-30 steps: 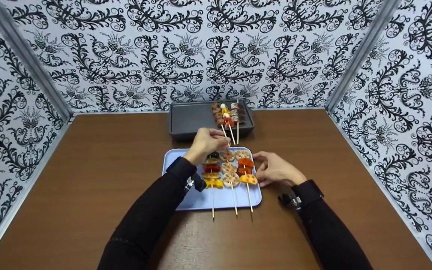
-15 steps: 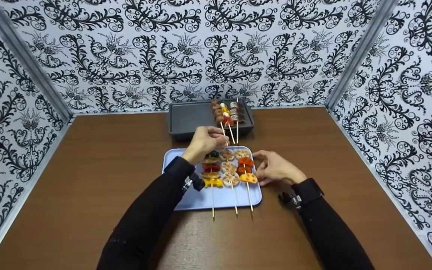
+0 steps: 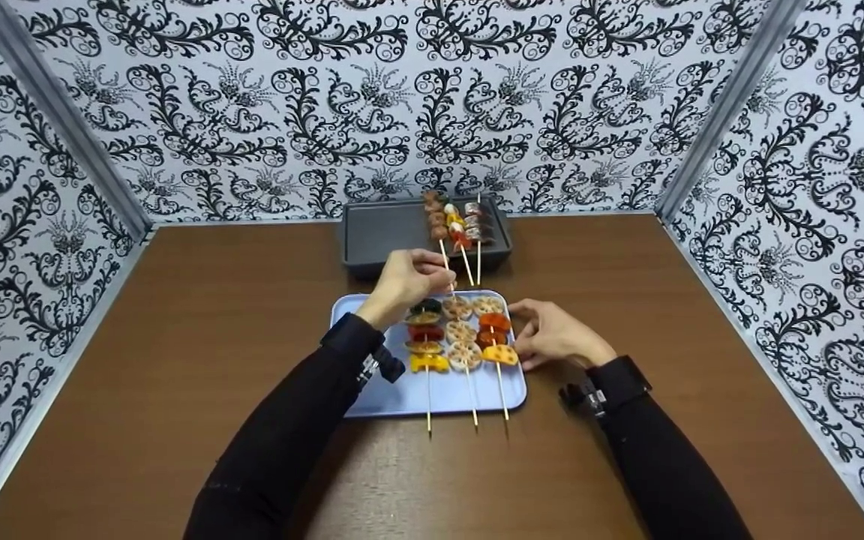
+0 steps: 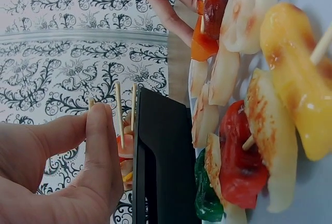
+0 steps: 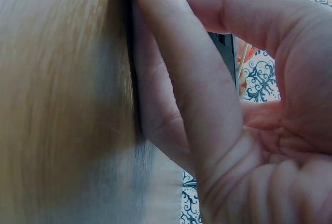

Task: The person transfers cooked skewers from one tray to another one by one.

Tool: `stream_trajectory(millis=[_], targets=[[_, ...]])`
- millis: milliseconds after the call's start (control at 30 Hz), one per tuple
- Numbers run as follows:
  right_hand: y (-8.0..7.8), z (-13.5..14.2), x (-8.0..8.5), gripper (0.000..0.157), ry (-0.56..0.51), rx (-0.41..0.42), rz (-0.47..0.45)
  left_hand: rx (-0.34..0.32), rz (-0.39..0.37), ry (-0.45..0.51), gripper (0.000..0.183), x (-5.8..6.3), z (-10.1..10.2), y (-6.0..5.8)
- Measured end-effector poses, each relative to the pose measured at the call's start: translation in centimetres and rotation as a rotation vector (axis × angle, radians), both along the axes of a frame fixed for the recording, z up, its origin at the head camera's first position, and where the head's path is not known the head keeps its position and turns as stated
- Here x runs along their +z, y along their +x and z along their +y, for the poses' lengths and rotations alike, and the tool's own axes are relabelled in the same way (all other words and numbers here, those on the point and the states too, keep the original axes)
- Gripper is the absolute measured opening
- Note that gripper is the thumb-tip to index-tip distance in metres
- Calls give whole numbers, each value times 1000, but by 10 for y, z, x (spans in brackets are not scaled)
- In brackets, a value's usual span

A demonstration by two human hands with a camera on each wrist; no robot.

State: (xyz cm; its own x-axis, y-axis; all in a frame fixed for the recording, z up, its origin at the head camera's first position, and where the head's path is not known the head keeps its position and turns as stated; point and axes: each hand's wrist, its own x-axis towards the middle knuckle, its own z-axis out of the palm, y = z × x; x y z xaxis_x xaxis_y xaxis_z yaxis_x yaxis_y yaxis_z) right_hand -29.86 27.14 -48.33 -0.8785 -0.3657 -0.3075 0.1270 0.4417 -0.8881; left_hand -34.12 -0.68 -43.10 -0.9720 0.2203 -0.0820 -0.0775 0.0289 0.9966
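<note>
My left hand (image 3: 404, 281) pinches the stick of a meat skewer (image 3: 436, 216) between thumb and fingers; the stick's end (image 4: 91, 102) pokes out in the left wrist view. That skewer's brown pieces lie over the dark grill pan (image 3: 379, 232); whether they touch it I cannot tell. My right hand (image 3: 558, 335) grips the right rim of the light blue tray (image 3: 402, 397), fingers along its edge. On the tray lie a mixed vegetable skewer (image 3: 426, 332), a lotus root skewer (image 3: 462, 331) and a skewer with orange and red pieces (image 3: 493, 337).
Beside the meat skewer on the pan are a skewer of white, yellow and red pieces (image 3: 455, 222) and a dark-and-white skewer (image 3: 477, 223). Their sticks overhang the pan's front edge. Patterned walls (image 3: 357, 97) enclose the brown table (image 3: 237, 300).
The meat skewer has shifted slightly away from me and up in my left hand's pinch, its tip now above the pan's back edge. My right hand has stayed at the tray.
</note>
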Motion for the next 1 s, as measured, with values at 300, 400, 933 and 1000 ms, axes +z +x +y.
stream_trajectory(millis=[300, 400, 933, 1000], targets=[[2, 0, 3, 74, -21, 4, 3, -7, 60, -47, 31, 2, -10, 7], [2, -1, 3, 76, -12, -1, 5, -7, 71, -54, 31, 4, -13, 10], [1, -2, 1, 79, 27, -14, -4, -11, 45, 11, 33, 8, -24, 28], [0, -2, 1, 79, 23, -3, 1, -11, 42, 23, 34, 7, -26, 29]])
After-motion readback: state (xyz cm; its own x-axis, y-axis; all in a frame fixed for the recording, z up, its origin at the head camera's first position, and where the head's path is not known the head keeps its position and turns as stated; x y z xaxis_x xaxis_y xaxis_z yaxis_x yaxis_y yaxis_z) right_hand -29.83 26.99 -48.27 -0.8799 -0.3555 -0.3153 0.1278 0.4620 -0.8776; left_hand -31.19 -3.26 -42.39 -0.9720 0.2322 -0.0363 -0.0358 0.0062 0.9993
